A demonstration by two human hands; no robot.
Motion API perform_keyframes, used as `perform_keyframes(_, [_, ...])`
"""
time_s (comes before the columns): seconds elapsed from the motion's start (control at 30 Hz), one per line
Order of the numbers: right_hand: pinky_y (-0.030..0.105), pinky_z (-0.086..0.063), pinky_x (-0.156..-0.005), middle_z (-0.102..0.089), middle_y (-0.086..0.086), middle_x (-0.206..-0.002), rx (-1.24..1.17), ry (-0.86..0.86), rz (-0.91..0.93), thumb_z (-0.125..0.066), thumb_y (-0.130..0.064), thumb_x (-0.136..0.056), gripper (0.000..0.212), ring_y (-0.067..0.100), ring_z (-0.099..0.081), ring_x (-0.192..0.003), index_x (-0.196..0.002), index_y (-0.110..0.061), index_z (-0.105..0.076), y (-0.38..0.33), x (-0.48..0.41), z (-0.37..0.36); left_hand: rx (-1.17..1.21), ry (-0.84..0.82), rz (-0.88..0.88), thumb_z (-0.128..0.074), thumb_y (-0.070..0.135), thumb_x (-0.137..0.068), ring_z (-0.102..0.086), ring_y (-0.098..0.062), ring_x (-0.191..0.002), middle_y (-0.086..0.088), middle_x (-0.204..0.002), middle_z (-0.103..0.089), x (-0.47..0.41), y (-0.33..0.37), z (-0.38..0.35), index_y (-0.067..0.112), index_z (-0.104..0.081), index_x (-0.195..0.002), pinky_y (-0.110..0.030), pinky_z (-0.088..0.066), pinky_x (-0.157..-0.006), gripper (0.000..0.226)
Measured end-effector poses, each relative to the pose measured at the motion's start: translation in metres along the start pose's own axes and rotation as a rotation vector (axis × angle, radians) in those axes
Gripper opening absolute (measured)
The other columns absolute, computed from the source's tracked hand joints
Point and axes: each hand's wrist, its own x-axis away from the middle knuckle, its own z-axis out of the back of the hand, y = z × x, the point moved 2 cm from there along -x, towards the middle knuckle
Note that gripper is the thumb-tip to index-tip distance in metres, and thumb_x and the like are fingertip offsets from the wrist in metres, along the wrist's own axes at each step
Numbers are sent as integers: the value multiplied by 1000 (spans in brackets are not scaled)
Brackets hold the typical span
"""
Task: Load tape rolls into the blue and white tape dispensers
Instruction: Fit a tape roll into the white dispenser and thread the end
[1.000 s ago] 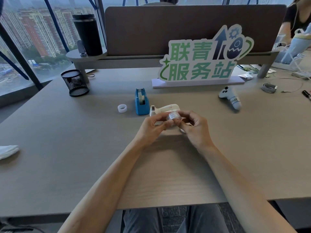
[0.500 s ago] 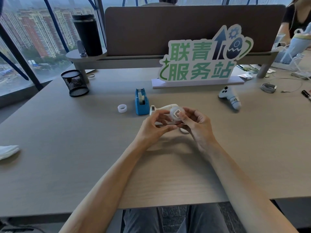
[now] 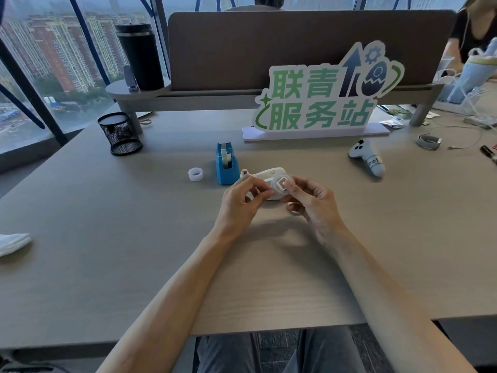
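Clear tape roll (image 3: 281,184) mid-table, pinched between left hand (image 3: 239,201) and right hand (image 3: 313,203), touching white dispenser (image 3: 265,175) just behind, blue dispenser (image 3: 226,164) to its left, loaded, spare roll (image 3: 195,174) farther left, mesh cup (image 3: 119,133) far left.

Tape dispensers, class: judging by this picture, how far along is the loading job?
Done: the blue dispenser already carries a roll. In hand: left hand and right hand hold a clear tape roll in front of the white dispenser, not yet seated. One spare roll lies beside the blue one.
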Motion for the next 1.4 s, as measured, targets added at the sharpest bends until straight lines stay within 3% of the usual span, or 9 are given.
perform_keyframes(0.17, [23,-51,-57,-73,5,-86,13,-17,50,-70,-20,-84,21,17,-65,-75,-104,-15,-71,-1,1,1,23,-56,109,-71,15,-83,-55,-1,-60,17,-68,-58,-1,-4,1,21,-66,-86,-13,-42,-59,8])
perform_keyframes(0.27, [21,-53,-60,-73,4,-94,41,-29,88,-70,-19,-84,26,15,-67,-81,-109,-16,-70,-1,0,-1,144,-114,178,-69,16,-85,-59,-2,-66,8,-74,-65,-2,-4,1,27,-65,-83,-22,-49,-56,12])
perform_keyframes(0.4, [22,-55,-66,-73,1,-101,61,-27,161,-71,-17,-83,24,14,-69,-89,-106,-23,-69,-5,-3,-1,294,-62,300,-67,19,-87,-61,-12,-71,-6,-79,-65,-7,2,3,12,-69,-89,-28,-54,-50,8])
perform_keyframes(0.7, [25,-55,-78,-70,-5,-93,418,-32,383,-69,-9,-83,21,3,-65,-81,-102,-19,-67,-27,-29,0,366,21,577,-74,18,-81,-57,-6,-61,0,-75,-63,-34,12,15,11,-59,-90,-21,-44,-43,20])
perform_keyframes(0.83, [28,-53,-80,-69,-7,-93,559,-41,396,-71,-14,-83,18,9,-64,-82,-100,-16,-67,-27,-45,3,312,44,582,-70,15,-84,-51,-9,-59,-4,-83,-59,-44,11,19,15,-53,-90,-19,-40,-40,18])
perform_keyframes(1.0, [18,-47,-76,-67,-4,-96,692,-72,425,-70,-15,-83,20,12,-61,-84,-103,-16,-67,-28,-55,0,166,65,586,-67,17,-84,-50,-12,-68,1,-82,-56,-53,1,23,18,-52,-86,-25,-40,-51,15])
perform_keyframes(1.13, [24,-48,-79,-65,-4,-98,767,-119,423,-68,-14,-85,22,13,-60,-85,-107,-15,-66,-27,-58,-5,97,80,595,-64,14,-86,-51,-11,-71,1,-84,-55,-53,-7,26,16,-50,-89,-24,-41,-58,15])
perform_keyframes(1.4, [24,-47,-79,-64,-7,-95,894,-159,485,-67,-13,-85,21,15,-59,-84,-106,-18,-66,-29,-57,-3,37,40,534,-64,14,-87,-56,-17,-86,-4,-98,-59,-51,-9,24,17,-50,-95,-31,-45,-71,16])
